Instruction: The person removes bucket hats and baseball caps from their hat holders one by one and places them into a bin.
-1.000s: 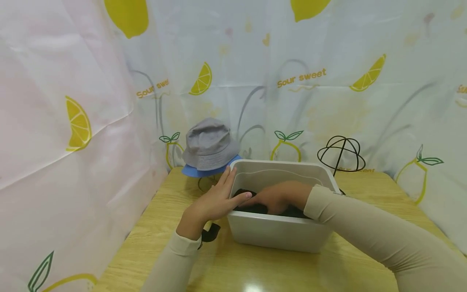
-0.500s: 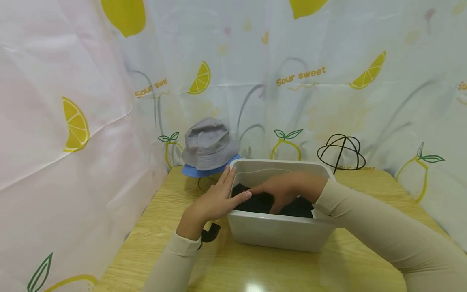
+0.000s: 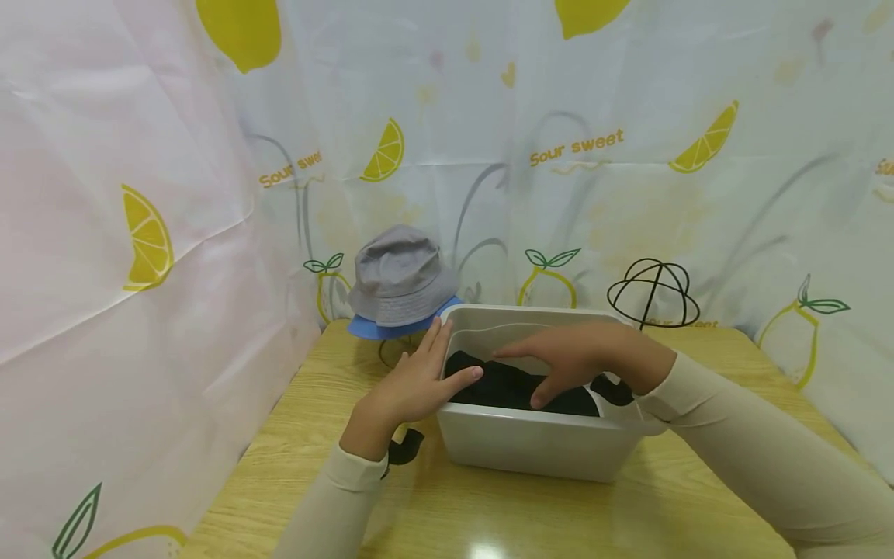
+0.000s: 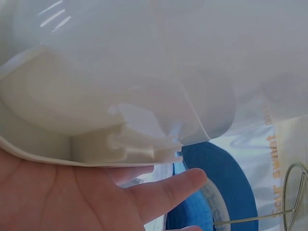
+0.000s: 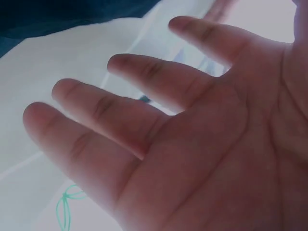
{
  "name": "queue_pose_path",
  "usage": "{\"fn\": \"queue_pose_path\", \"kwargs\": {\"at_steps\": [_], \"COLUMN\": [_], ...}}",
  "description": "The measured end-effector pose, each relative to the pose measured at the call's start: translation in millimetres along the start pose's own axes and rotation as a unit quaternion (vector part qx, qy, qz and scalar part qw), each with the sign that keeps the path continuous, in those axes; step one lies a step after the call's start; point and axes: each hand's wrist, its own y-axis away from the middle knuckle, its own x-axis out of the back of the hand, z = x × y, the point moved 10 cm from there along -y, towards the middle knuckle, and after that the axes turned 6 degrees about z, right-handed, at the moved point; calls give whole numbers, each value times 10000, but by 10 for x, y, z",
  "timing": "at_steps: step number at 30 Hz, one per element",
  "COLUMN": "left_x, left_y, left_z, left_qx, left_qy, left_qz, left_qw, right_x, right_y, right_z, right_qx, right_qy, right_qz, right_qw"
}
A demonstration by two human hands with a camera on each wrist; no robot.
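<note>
A white plastic bin [image 3: 531, 446] stands on the wooden table, with dark cloth [image 3: 506, 386] lying inside it; the cloth's exact kind cannot be told. My left hand [image 3: 412, 384] rests with straight fingers against the bin's left rim, and in the left wrist view the palm [image 4: 62, 197] lies along that rim. Over the right part of the bin hovers my right hand [image 3: 583, 353], fingers spread, above the dark cloth. In the right wrist view its fingers [image 5: 149, 72] are extended and hold nothing.
A grey bucket hat [image 3: 401, 276] sits over a blue hat [image 3: 370, 328] on a wire stand behind the bin's left side. A black wire hat stand [image 3: 653, 295] rises behind its right side. Lemon-print cloth [image 3: 447, 116] encloses the wooden table [image 3: 314, 435].
My right hand has lifted up and to the right from deep in the bin, uncovering more of the dark cloth. The left hand has stayed at the rim.
</note>
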Motion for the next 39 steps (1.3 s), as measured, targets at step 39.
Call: {"fn": "queue_pose_path", "kwargs": {"at_steps": [39], "left_x": [-8], "left_y": [3], "left_z": [-11], "left_qx": [49], "left_qy": [69], "left_qz": [15], "left_qw": [10000], "right_x": [129], "right_y": [1304], "right_z": [565], "right_qx": [-942], "right_qy": [-1353], "right_qz": [2566], "right_qw": [9524]}}
